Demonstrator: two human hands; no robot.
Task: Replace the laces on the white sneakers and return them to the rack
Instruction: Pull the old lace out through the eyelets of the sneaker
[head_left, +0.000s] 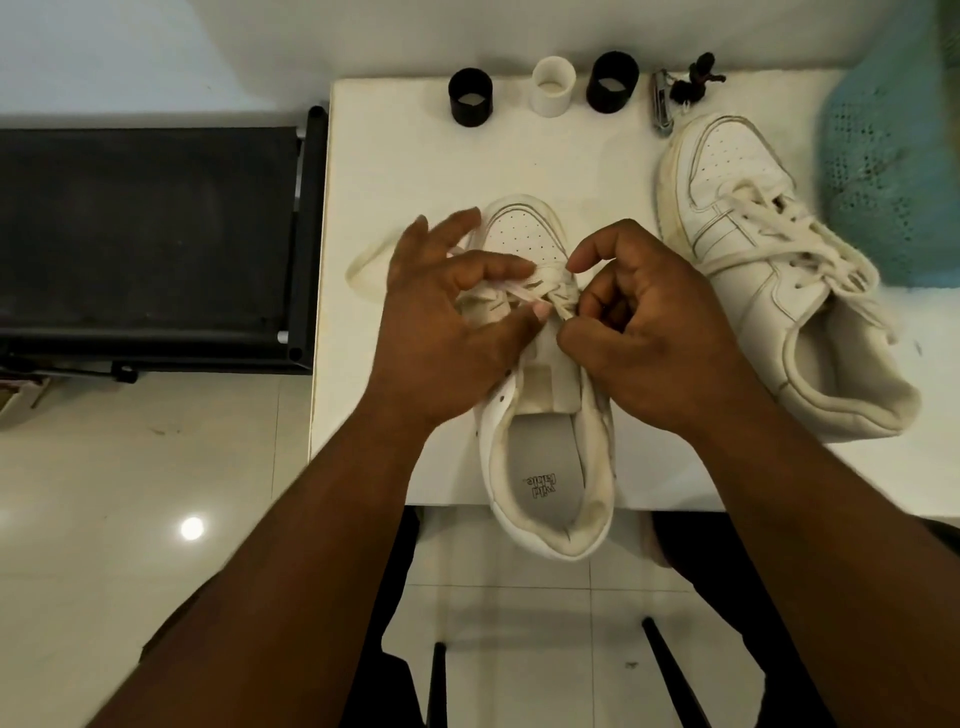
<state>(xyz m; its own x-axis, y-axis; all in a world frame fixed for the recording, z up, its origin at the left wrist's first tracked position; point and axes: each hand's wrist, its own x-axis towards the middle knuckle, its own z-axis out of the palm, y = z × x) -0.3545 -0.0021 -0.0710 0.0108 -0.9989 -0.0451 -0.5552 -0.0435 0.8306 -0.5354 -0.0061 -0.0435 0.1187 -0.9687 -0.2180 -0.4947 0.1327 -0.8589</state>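
Sneaker (545, 483), white and scuffed, heel overhanging table's (395, 171) near edge, laced only near toe. Left hand (441, 332) half open, lace (511, 291) pinched at thumb; right hand (649, 332) curled, pinching lace. Second sneaker (753, 275), fully laced, toward right edge.

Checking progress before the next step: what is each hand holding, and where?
Both hands hold the lace over the near sneaker's lower eyelets: left hand pinches a strand, right hand pinches it beside the tongue.
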